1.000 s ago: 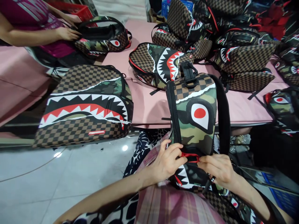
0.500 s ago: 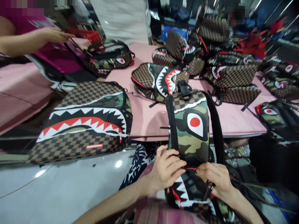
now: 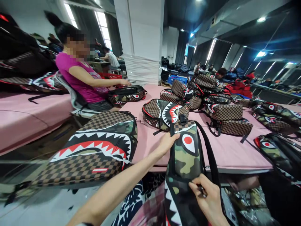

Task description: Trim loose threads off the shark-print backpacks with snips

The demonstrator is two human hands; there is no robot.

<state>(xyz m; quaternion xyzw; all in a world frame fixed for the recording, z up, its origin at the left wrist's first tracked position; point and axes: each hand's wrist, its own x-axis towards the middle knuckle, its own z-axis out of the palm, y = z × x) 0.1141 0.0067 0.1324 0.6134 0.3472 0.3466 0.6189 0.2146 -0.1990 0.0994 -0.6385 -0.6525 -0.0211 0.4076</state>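
A camouflage and brown-check shark-face backpack (image 3: 185,157) stands on my lap, leaning against the pink table edge. My left hand (image 3: 167,142) is stretched out and grips its upper left side near the top. Lower down, my right hand (image 3: 207,197) has its fingers pinched closed on the bag's side by the black shoulder strap (image 3: 210,153). What those fingers pinch is too small to make out.
A large matching backpack (image 3: 94,147) leans at the left. Several more shark backpacks (image 3: 164,113) lie across the pink table (image 3: 225,150). A person in a magenta top (image 3: 80,78) handles another bag (image 3: 127,94) at the far left. A white pillar (image 3: 141,40) rises behind.
The view has tilted up to show the room. My left hand left the red zipper area and reached up to the bag's top. My right hand stayed low on the bag.
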